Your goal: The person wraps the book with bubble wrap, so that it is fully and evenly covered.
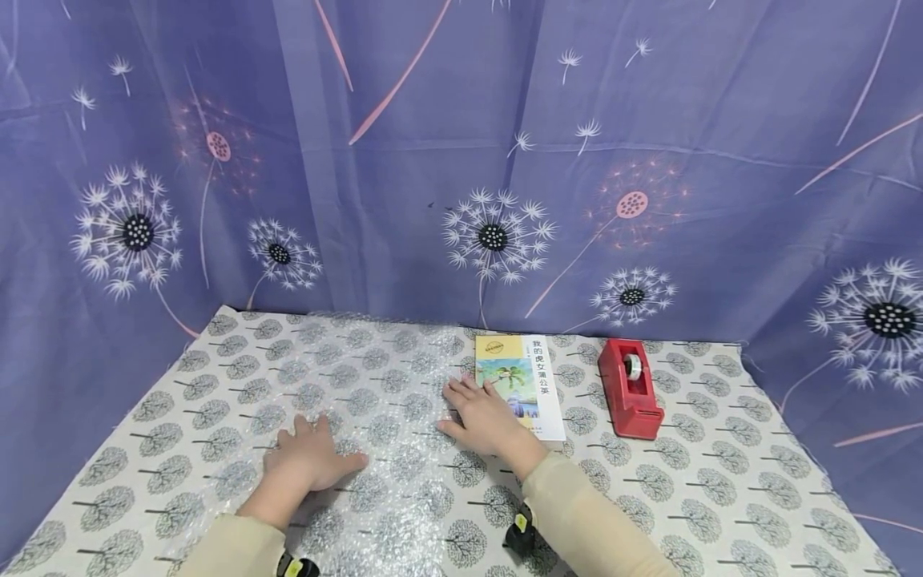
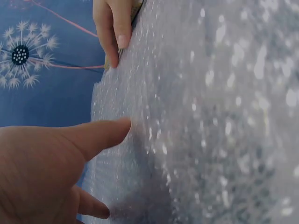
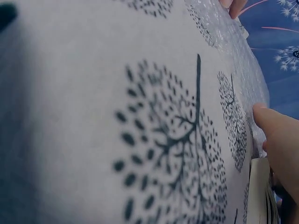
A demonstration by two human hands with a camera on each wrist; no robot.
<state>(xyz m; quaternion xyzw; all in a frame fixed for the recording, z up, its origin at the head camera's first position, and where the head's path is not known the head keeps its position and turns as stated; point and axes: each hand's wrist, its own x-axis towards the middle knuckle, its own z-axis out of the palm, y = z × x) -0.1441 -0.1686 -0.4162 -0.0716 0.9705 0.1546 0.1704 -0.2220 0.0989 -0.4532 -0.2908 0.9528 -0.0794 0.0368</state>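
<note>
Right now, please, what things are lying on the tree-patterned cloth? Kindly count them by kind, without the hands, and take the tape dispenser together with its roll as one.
Book: 1
Sheet of clear bubble wrap: 1
Red tape dispenser, roll included: 1
Total: 3

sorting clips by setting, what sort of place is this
Probably a makeshift tabletop work area screened off by fabric, though the room beyond is hidden. A dandelion-print curtain hangs behind a tree-print cloth, and bubble wrap is spread over part of that cloth.
</note>
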